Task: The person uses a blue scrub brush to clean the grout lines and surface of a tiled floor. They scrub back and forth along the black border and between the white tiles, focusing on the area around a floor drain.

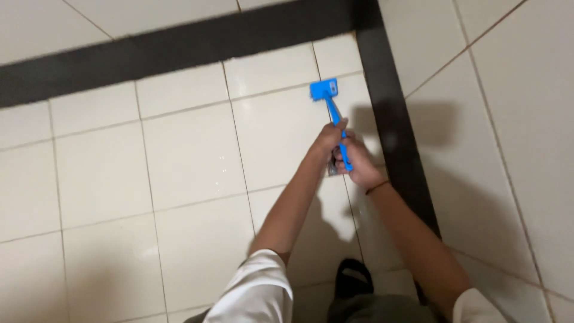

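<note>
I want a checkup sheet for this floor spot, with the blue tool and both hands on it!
Surface: glossy white floor tiles with a black tile band running across and down the right side.
Job's things: blue long-handled tool, its flat head resting on a white tile.
Clutter: a dark sandal near the bottom edge.
Grippers: left hand and right hand both wrapped around the blue handle, right hand lower; a dark band on the right wrist.
Cables: nothing seen.
Surroundings: white sleeves at the bottom; shadows fall on the tiles.
</note>
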